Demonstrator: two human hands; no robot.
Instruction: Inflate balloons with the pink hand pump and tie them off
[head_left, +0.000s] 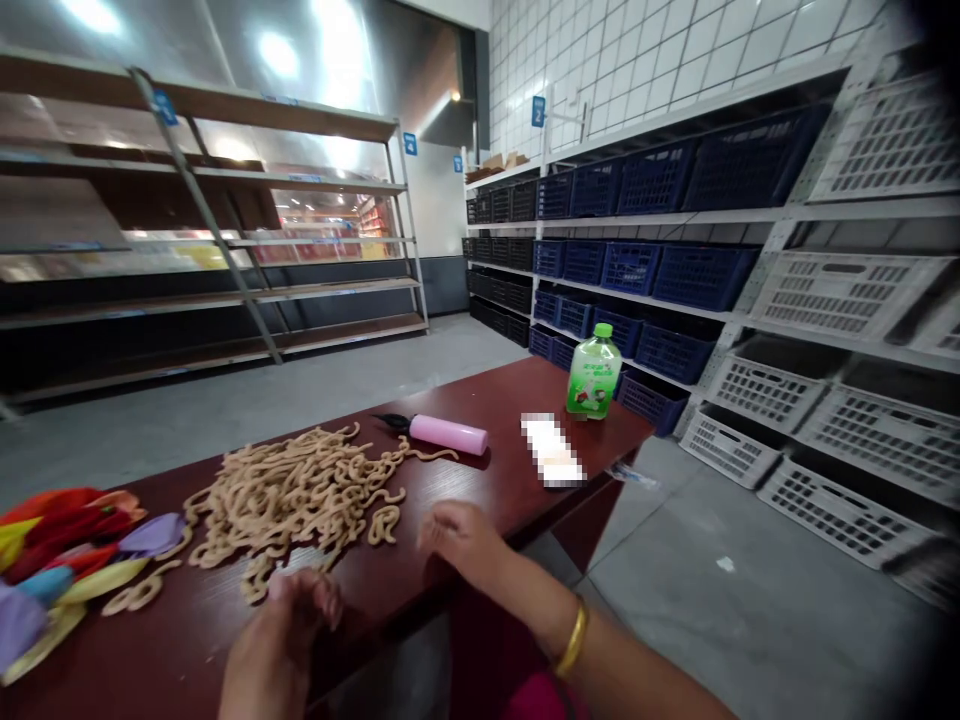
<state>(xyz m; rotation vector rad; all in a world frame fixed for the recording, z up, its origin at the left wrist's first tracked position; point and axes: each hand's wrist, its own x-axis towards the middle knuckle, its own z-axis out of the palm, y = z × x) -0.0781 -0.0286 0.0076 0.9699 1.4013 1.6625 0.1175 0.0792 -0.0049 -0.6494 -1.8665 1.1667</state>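
Note:
My left hand (pixel 296 605) is at the table's near edge, just in front of a large heap of tan, worm-like curled strands (pixel 289 495). Its fingers are half bent with the thumb apart, and nothing shows between them. To the right of the heap, my right hand (pixel 457 535) hovers by the edge, fingers folded inward; I see nothing in it. A gold bangle (pixel 574 638) circles that wrist. Beyond the hands lies a pink hand pump (pixel 448 435) with a black nozzle. Colourful limp balloons (pixel 71 545) are piled at the left.
On the dark red table (pixel 517 500), a phone-shaped, blurred-out item (pixel 553 450) lies near a green bottle (pixel 595 372). Shelves with blue crates (pixel 630 268) and white crates (pixel 847 510) line the right wall. A rack (pixel 330 290) stands behind, across the grey floor.

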